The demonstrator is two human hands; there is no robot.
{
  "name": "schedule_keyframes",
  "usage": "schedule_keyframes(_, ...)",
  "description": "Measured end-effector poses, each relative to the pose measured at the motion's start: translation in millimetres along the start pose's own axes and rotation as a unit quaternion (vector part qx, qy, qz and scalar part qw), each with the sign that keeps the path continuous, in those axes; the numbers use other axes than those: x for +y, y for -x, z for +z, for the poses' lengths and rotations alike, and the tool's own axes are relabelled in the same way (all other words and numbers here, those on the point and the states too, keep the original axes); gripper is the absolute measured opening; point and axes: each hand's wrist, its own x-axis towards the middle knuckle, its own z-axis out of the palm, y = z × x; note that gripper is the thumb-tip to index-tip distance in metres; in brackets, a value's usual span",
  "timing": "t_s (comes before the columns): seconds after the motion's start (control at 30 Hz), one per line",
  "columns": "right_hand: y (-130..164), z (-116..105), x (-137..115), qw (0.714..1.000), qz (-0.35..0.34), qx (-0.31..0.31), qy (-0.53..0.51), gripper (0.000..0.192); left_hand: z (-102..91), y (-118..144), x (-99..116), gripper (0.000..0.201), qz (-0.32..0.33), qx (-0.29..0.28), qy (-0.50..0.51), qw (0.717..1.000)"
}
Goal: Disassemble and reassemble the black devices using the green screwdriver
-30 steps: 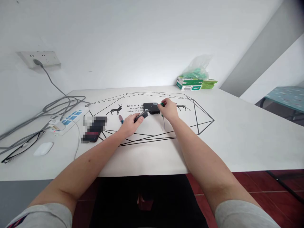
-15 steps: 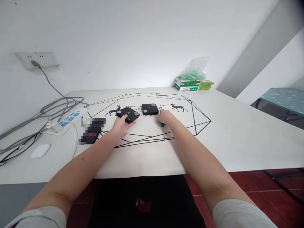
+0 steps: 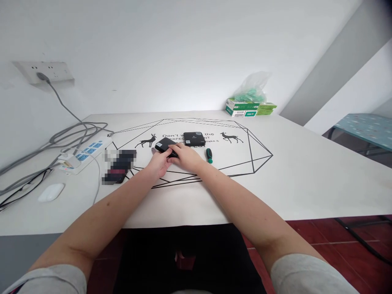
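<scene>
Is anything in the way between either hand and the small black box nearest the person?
Nothing visible. The left hand and right hand both touch the small flat black plastic box. The green-handled screwdriver lies apart, right of the right hand.

Near edge of the small flat black box: hidden from us under the left hand and right hand.
Dark object beside the white power strip: pixelated, we cannot identify it.
Green screwdriver: we see only the handle clearly.
Printed table lettering: partly covered.

Head view, forward-down, near table
</scene>
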Motion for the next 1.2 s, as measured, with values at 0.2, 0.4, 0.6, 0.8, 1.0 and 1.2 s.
schedule_keyframes(0.2,-13,7,4,0.993,0.024,-0.005,0.118,0.032,8.3,10,3,0.017,-0.026,0.035,-0.131,0.99)
schedule_keyframes(0.4,-35,5,17,0.985,0.037,-0.036,0.162,0.029,9.5,17,-3,0.018,0.014,0.028,-0.196,0.98)
schedule_keyframes(0.6,-64,5,31,0.979,0.061,-0.042,0.189,0.032,-1.9,16,-3,0.009,0.227,0.032,-0.489,0.841)
schedule_keyframes(0.8,-75,6,45,0.979,0.079,-0.033,0.185,0.036,-13.6,10,-2,0.014,0.298,0.09,-0.757,0.574)
schedule_keyframes(1.0,-77,-7,58,0.981,0.079,-0.054,0.17,0.032,-22.5,-1,2,0.038,0.234,0.054,-0.79,0.564)
schedule_keyframes(1.2,-66,-17,85,0.973,0.177,-0.049,0.139,0.084,-26.5,-8,9,0.052,0.221,0.057,-0.789,0.57)
